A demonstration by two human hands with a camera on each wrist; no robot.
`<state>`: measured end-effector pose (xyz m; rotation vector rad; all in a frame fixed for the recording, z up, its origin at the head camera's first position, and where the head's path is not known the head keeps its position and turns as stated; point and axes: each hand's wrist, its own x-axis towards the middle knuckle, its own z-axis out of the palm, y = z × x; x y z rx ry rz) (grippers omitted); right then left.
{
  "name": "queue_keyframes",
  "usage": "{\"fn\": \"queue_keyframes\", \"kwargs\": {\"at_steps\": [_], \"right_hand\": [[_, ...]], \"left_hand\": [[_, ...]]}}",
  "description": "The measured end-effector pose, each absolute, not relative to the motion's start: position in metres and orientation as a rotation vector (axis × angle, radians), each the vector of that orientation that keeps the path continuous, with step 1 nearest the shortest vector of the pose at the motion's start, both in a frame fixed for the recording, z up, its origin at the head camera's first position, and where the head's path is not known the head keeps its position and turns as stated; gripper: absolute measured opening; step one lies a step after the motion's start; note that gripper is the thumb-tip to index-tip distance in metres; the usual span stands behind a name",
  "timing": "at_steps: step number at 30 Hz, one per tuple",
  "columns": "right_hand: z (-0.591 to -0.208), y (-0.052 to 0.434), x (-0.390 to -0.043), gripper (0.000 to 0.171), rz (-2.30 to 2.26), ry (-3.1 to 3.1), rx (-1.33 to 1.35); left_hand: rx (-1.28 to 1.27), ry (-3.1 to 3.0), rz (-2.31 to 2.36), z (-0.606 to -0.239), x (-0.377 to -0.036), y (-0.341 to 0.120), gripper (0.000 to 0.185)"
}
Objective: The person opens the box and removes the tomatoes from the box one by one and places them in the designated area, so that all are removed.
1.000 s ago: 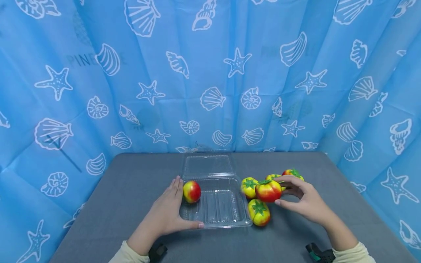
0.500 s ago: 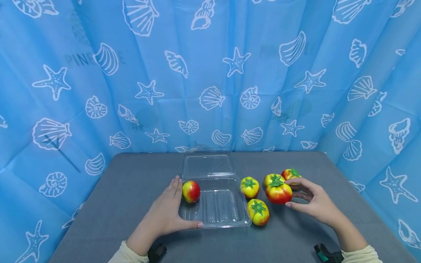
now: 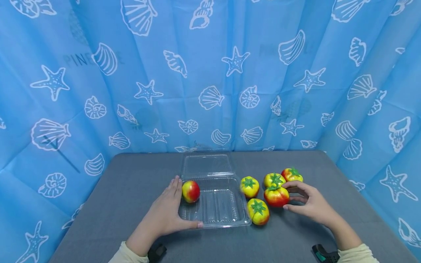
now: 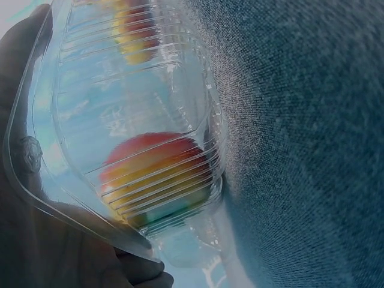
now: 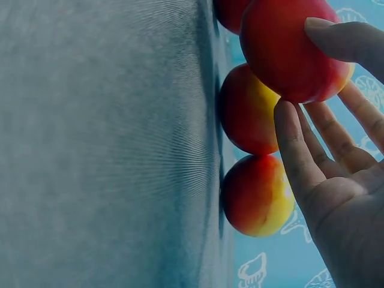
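On the table point(image 3: 131, 190), hands pinch tomato point(image 3: 276, 196), steady clamshell box point(image 3: 215, 204).

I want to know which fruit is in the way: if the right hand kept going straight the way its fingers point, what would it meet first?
The right hand points left; its fingertips already touch the red tomato. Past it probably come the yellow tomato and the clear container; depth is unclear.
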<state>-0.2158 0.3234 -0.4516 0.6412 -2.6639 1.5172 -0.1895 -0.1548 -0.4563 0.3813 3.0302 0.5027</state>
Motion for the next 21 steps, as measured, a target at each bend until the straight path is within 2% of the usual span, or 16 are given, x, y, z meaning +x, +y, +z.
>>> {"fn": "queue_keyframes", "kwargs": {"at_steps": [21], "right_hand": [[-0.4584, 0.3259, -0.221, 0.055, 1.532, -2.76, 0.642]], "left_hand": [[0.371, 3.024, 0.52, -0.4577, -0.1903, -0.1557, 0.147]]}}
